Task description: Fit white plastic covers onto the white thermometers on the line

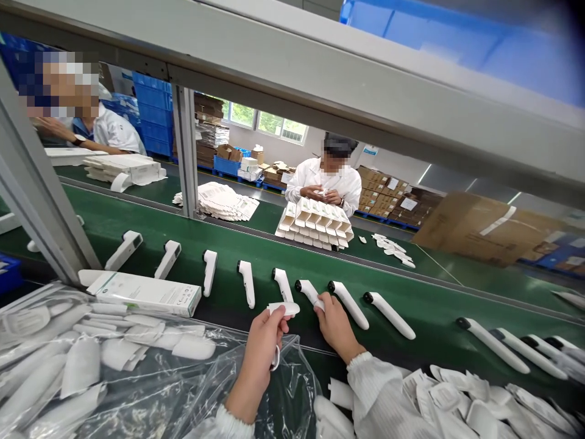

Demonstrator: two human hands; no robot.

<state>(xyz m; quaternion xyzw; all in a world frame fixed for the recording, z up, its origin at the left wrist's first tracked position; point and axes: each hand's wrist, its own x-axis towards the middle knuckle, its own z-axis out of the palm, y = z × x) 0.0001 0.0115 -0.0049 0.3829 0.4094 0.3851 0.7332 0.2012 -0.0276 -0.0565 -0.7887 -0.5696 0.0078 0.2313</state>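
Observation:
My left hand pinches a white plastic cover, held level just in front of the green conveyor belt. My right hand has its fingers closed round the lower end of a white handheld infrared thermometer with a black tip, which points up and left over the belt. More of these thermometers lie in a spaced row on the belt, one just right of my right hand and another behind the cover. Loose white covers are heaped at my lower right.
A clear plastic bag with white covers lies at the lower left, beside a white printed carton. Across the green belt, stacked open boxes stand before a co-worker. Another co-worker sits at far left. A metal frame crosses above.

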